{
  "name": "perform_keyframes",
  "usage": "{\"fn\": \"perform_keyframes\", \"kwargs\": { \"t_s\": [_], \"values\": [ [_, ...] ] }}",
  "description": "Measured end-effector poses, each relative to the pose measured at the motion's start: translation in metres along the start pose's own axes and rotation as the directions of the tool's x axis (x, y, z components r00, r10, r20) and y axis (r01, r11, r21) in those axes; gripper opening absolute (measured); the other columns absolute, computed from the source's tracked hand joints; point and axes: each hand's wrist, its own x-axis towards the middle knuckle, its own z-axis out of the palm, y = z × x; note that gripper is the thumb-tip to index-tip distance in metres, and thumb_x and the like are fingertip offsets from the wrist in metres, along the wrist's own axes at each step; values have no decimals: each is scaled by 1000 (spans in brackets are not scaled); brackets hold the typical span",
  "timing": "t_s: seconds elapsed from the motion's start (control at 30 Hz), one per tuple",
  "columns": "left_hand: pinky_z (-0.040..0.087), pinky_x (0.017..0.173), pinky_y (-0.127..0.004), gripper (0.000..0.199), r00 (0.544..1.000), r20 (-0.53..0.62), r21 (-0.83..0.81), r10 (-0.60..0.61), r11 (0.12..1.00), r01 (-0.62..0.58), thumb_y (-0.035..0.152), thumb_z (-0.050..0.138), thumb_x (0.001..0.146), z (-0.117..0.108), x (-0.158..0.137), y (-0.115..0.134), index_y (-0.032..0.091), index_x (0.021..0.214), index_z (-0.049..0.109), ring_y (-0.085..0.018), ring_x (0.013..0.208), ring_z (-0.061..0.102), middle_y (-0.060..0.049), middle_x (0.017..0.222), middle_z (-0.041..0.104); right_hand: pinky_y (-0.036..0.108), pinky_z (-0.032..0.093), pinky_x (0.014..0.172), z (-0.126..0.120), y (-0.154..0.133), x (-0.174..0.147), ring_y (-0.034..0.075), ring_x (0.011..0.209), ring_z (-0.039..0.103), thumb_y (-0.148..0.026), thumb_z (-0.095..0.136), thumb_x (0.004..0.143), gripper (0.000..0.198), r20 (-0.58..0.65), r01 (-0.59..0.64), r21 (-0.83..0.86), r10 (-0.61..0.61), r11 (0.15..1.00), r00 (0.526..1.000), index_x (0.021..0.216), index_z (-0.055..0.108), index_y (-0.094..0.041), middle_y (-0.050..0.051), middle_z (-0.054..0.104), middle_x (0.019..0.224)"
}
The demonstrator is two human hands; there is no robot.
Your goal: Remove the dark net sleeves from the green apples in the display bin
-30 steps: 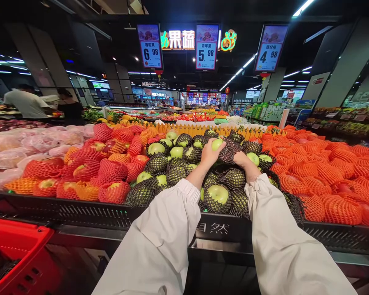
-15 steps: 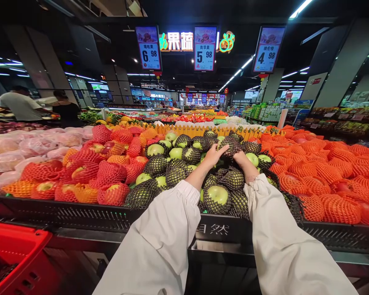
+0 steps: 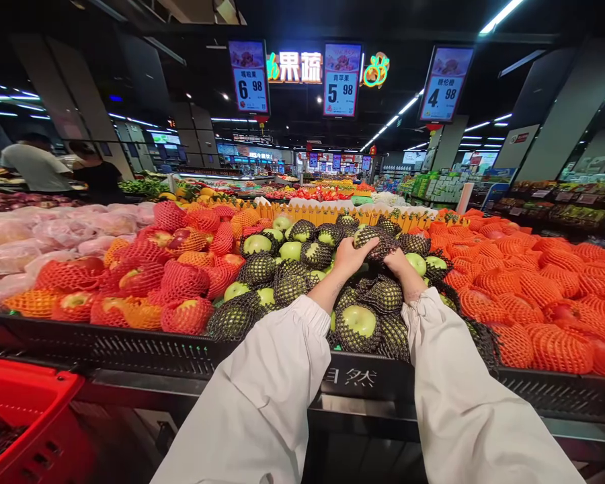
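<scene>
Both my hands are closed around a green apple in a black foam net (image 3: 378, 246), near the back of the green apple pile. My left hand (image 3: 351, 258) grips its left side, the thumb lying across the front. On the other side, my right hand (image 3: 397, 262) holds the apple's right edge, its fingers partly hidden behind the net. Around them lie several more netted green apples (image 3: 359, 321), some with bare green skin showing at the top.
Red-netted apples (image 3: 184, 286) fill the left of the black display tray (image 3: 146, 346), and orange-netted fruit (image 3: 539, 289) the right. Pink-wrapped fruit (image 3: 60, 232) is at far left. A red basket (image 3: 35, 417) stands at lower left. Two people (image 3: 35, 165) are in the far left background.
The view has shifted slightly. Both hands stay on the same netted apple, which now appears a little turned, with more green showing through its net.
</scene>
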Motion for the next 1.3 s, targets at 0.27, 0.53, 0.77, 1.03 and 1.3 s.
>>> {"fn": "perform_keyframes", "kwargs": {
  "t_s": [0.27, 0.53, 0.77, 1.03, 1.3],
  "values": [
    [43, 107, -34, 40, 989, -144, -317, -36, 948, -11, 52, 61, 89, -2, 2, 1, 19, 109, 71, -24, 120, 63, -9, 122, 72, 42, 58, 82, 0, 2, -4, 26, 88, 68, -55, 76, 54, 46, -119, -89, 252, 122, 964, 985, 80, 55, -25, 3, 68, 82],
    [45, 102, -30, 36, 979, -162, -216, 125, 964, -159, 46, 72, 83, -1, 1, -2, 18, 104, 65, -21, 111, 62, -9, 118, 63, 42, 58, 82, 1, -11, -11, 26, 88, 70, -58, 78, 52, 51, -82, -109, 342, 145, 933, 986, 88, 60, -26, 5, 73, 89],
    [42, 107, -35, 40, 992, -76, -166, 98, 980, -110, 50, 78, 77, 4, 2, -4, 20, 98, 63, -24, 115, 60, -10, 118, 61, 48, 54, 99, 6, -12, -15, 32, 114, 66, -67, 68, 58, 66, -6, -119, 284, 126, 951, 992, 111, 64, -27, 10, 73, 118],
    [56, 93, -37, 80, 985, 134, -532, -110, 830, 165, 47, 80, 77, 4, 6, -5, 27, 138, 32, -24, 121, 63, -11, 138, 58, 46, 53, 103, 2, -4, -10, 31, 121, 64, -61, 76, 57, 74, -94, -49, 299, 80, 953, 992, 120, 58, -25, 11, 67, 131],
    [61, 87, -41, 70, 971, 150, -513, -185, 825, 236, 43, 76, 78, -3, 4, 7, 20, 135, 41, -30, 121, 62, -17, 138, 56, 45, 53, 102, 3, -4, -7, 32, 119, 65, -49, 80, 50, 68, -89, -64, 281, 93, 958, 992, 110, 62, -23, 11, 71, 124]
  ]
}}
